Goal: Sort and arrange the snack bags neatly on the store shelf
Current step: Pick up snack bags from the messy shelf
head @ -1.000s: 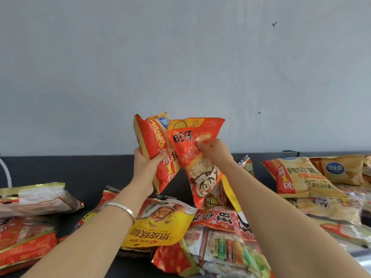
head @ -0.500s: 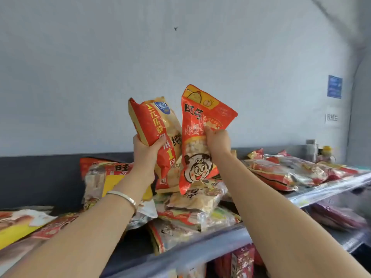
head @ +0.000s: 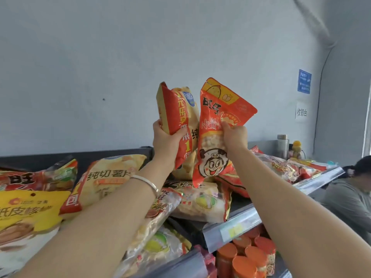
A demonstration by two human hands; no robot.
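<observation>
your left hand (head: 166, 140) grips the chips bag (head: 178, 121) and your right hand (head: 233, 135) grips the red bag (head: 216, 137), both upright above the shelf (head: 249, 221).

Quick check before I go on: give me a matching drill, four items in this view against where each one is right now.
1 red-striped chip bag
2 cartoon-face bag
3 yellow bag
4 orange canisters

A below the shelf
B gripped by the right hand
C lying on the shelf, far left
D gripped by the left hand

Pairs: 1-D, 2-B, 3-C, 4-A
</observation>
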